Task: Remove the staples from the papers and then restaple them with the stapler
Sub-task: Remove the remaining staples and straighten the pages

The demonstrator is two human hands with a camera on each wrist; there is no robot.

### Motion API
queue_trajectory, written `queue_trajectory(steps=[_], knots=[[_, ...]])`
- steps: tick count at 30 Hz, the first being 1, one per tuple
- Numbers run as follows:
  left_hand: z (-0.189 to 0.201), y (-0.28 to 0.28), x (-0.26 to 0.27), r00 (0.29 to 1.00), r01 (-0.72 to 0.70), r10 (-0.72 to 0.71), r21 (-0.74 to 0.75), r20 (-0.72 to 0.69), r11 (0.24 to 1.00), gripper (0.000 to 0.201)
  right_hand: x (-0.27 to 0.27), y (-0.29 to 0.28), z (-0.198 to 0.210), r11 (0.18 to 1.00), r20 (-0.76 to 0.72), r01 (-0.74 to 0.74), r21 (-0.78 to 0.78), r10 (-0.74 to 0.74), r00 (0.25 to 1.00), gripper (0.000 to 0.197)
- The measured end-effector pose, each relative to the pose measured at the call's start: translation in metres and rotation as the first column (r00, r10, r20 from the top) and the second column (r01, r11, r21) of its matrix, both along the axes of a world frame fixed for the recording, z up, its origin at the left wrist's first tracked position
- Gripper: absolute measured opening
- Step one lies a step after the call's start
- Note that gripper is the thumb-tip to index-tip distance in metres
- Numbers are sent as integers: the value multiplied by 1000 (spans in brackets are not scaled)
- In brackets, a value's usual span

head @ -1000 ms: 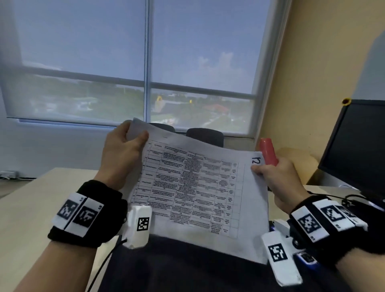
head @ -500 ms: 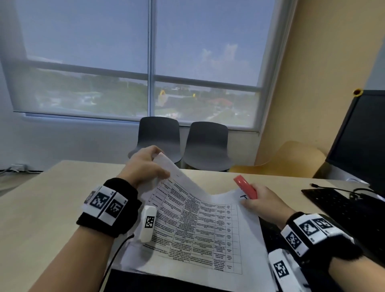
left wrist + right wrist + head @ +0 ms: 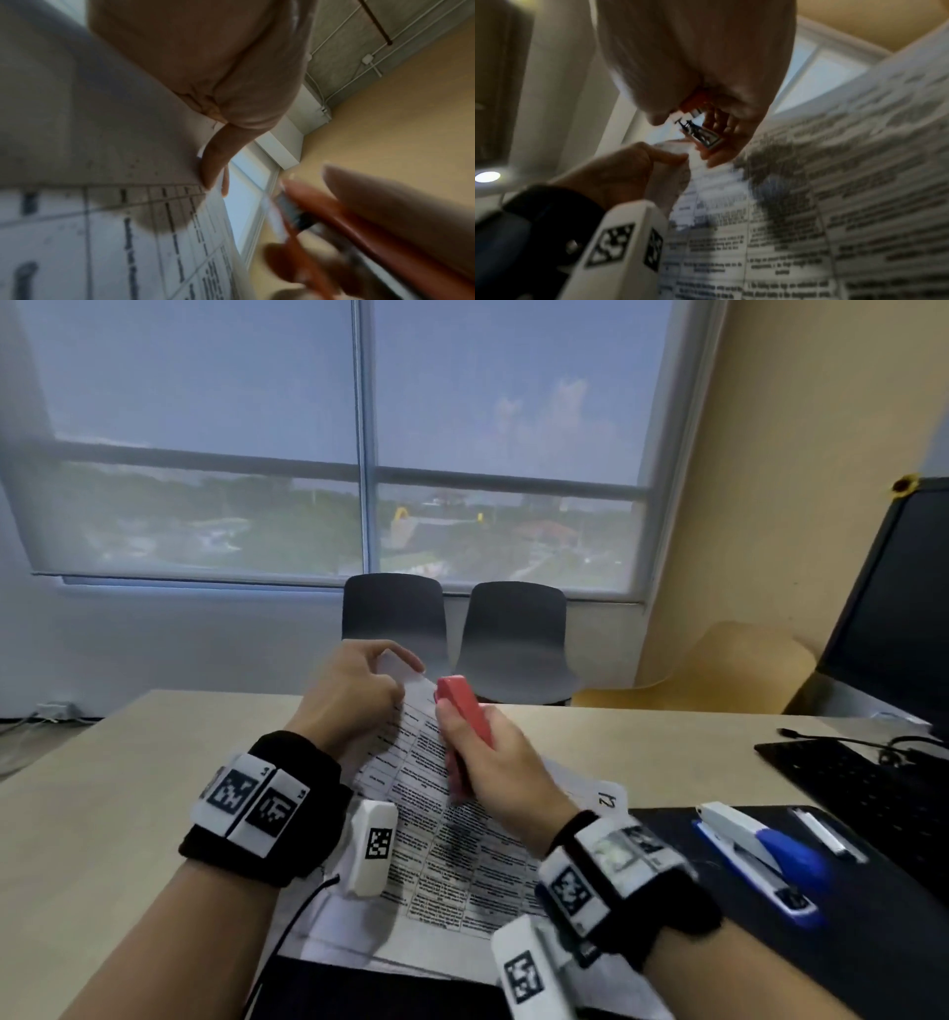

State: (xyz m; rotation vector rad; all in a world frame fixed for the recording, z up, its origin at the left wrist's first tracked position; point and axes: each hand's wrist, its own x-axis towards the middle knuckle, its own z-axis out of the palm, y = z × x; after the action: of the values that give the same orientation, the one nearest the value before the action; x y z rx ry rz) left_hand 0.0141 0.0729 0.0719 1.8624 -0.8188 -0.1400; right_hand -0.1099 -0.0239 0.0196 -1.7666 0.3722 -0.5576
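Red staple remover (image 3: 464, 726) blurred, right hand (image 3: 495, 762) gripping

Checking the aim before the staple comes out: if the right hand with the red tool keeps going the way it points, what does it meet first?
Probably the papers' raised top corner, pinched by the left hand. The red staple remover in the right hand points there; depth is unclear.

White papers (image 3: 441, 834) printed with black gridded text; red staple remover (image 3: 464, 726); white-and-blue stapler (image 3: 755, 855) on a black mat (image 3: 873, 916); tan table (image 3: 102, 814) — 2 dark grey chairs (image 3: 395, 613) beyond.
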Motion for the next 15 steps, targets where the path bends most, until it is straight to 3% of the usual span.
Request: queue_trajectory(steps=[2,6,8,15], knots=[[4,1,0,1000,-2,2,-4,17,1000,26,15,9,-4,995,46,-7,103,2,999,53],[10,7,6,998,8,-16,128,65,992,31,20,15,-10,976,117,-76,206,52,992,21],[10,8,9,996,23,-40,213,75,977,28,17,8,-13,978,112,-70,197,49,993,15],[-9,-3,10,971,-8,-89,405,221,914,23,11,-10,-23,965,-14,-46,259,52,999,50]])
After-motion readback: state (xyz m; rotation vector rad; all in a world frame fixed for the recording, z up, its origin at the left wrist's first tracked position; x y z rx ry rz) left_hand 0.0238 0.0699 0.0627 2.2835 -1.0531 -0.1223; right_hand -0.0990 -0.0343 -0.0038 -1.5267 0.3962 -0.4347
